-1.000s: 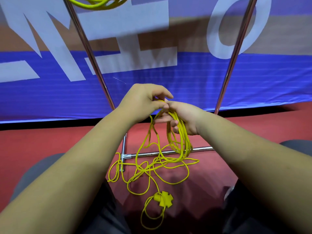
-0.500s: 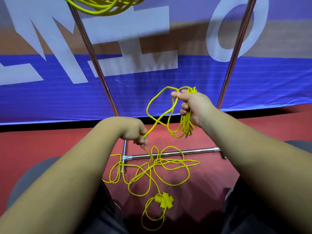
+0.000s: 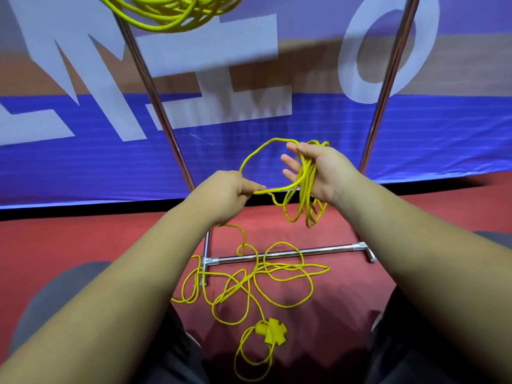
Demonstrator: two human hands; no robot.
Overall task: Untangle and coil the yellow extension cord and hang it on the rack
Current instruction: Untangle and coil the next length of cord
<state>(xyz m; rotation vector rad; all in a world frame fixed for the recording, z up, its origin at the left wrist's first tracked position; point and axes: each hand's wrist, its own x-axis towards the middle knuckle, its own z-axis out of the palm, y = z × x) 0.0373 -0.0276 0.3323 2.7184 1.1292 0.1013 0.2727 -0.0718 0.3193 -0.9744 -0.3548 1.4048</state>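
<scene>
Nearest, at six o'clock, the cross-shaped socket head [image 3: 271, 330] of the yellow extension cord [image 3: 304, 178] lies on the red floor [image 3: 83, 239] between the person's knees. Just beyond it, loose tangled loops of the cord spread over the floor and cross the base bar of the rack [image 3: 291, 254]. From there one strand rises to the left hand [image 3: 232, 189], near the centre, which pinches it with curled fingers. That strand arcs over to the right hand [image 3: 315, 173] at about one o'clock. Its fingers are spread and fairly straight, and several gathered loops drape across the palm and hang below it. Farther off, the rack's two uprights stand before a blue and white banner [image 3: 277, 151]. At twelve o'clock another yellow coil [image 3: 171, 18] hangs at the frame's top edge.
</scene>
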